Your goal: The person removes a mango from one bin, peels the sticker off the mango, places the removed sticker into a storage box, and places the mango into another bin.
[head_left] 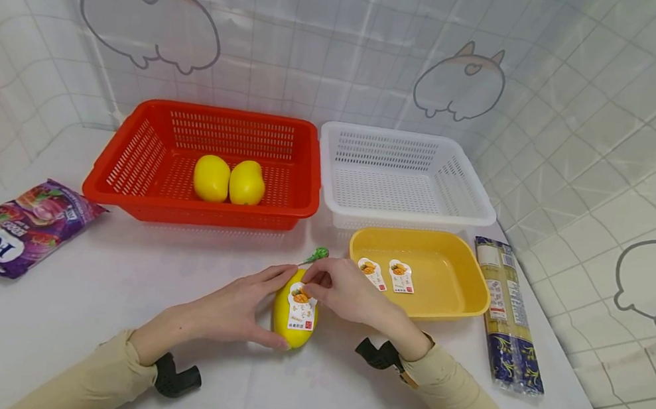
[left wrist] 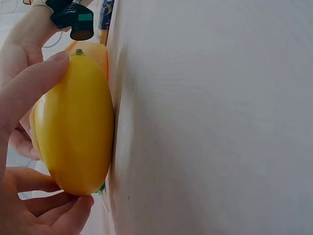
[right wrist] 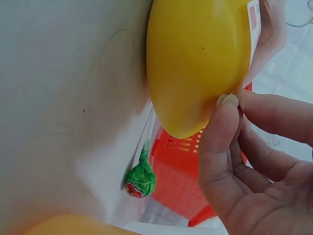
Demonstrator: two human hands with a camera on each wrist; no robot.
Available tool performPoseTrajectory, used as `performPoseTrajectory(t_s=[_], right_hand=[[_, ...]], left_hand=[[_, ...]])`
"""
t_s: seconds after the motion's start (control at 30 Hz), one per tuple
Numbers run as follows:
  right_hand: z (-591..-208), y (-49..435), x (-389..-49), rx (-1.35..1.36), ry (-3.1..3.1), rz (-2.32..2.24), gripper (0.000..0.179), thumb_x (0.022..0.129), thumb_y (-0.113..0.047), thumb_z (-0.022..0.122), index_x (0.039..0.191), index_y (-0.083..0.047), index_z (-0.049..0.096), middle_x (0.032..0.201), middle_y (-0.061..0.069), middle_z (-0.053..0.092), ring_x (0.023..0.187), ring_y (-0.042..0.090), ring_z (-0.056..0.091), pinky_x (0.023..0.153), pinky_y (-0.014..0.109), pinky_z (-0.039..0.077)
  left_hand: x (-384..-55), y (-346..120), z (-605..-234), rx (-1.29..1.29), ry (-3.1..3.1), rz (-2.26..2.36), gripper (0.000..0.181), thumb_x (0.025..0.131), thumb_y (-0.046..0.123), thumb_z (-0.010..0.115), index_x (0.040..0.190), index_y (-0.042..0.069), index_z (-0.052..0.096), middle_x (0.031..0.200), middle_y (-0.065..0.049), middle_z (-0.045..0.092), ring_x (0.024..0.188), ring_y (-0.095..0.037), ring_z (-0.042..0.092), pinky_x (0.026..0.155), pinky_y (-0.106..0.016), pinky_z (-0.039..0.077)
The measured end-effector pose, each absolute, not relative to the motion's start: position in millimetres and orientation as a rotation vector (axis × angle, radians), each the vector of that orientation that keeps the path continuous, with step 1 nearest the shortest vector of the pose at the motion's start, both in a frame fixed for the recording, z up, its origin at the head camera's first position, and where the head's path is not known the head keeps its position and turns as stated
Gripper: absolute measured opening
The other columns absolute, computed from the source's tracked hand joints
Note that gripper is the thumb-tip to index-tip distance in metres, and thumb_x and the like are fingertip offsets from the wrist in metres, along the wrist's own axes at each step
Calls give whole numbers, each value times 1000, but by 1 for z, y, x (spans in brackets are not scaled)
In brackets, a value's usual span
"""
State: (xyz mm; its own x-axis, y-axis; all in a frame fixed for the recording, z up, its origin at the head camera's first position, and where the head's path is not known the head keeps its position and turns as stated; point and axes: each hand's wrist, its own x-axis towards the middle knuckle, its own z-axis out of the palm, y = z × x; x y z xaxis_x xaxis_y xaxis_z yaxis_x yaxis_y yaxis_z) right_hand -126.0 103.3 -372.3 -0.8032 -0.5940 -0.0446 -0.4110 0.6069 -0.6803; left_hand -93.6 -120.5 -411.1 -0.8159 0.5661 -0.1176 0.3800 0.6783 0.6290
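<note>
A yellow mango [head_left: 280, 313] lies on the white table, its long side pointing away from me. My left hand [head_left: 227, 307] grips it from the left, thumb at the near end and fingers at the far end, as the left wrist view shows. On top of the mango is a white mango-print sticker [head_left: 301, 311]. My right hand [head_left: 349, 290] pinches the sticker's far edge between thumb and forefinger; in the right wrist view that edge stands off the skin. Just beyond the fingers lies a green-wrapped lollipop [head_left: 318, 255].
A red basket [head_left: 213, 212] with two yellow mangoes [head_left: 211, 179] stands at the back, beside a white basket [head_left: 404, 219]. Nearer right, a yellow tray [head_left: 446, 277] holds two stickers [head_left: 401, 277]. A purple candy bag [head_left: 19, 225] lies left, a noodle packet [head_left: 508, 317] right.
</note>
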Motion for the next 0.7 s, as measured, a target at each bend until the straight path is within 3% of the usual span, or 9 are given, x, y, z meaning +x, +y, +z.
performPoseTrajectory(t_s=[0.7], right_hand=[[-374,99,-123,-814,2599,-977,4,96,-14,68,94,-10,68,81,-5,63,74,11,56,65,21,51]], left_hand=[[-93,-119,-414,758,2596,878,121,68,67,80,160,13,23,166,-1,21,148,-25,32,115,-52,37]])
